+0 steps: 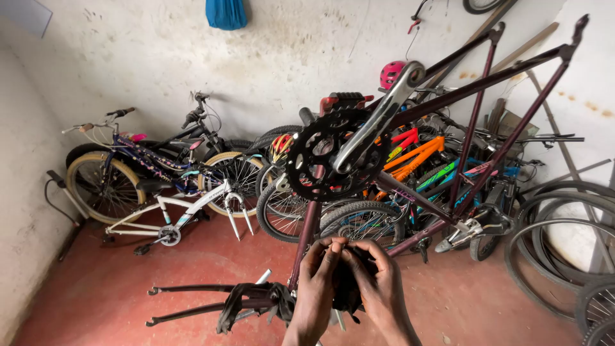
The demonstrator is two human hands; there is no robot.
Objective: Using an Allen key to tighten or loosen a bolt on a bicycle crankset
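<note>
A maroon bicycle frame (474,122) stands upside down in front of me, its black chainring (327,160) and silver crank arm (378,122) raised at the centre. My left hand (317,282) and my right hand (378,282) meet low in the middle, both pinching a small black piece (346,288) close to the frame's lower tube (307,237). What the black piece is I cannot make out. A black fork and strips of black rubber (250,301) lie on the floor just left of my hands.
Several bicycles lean along the back wall: a white frame without wheels (173,218), a dark blue bike (128,166), orange and blue ones (423,160). Loose tyres and rims (564,256) stack at the right. A pink helmet (391,74) and blue bag (225,13) hang above. The floor is red.
</note>
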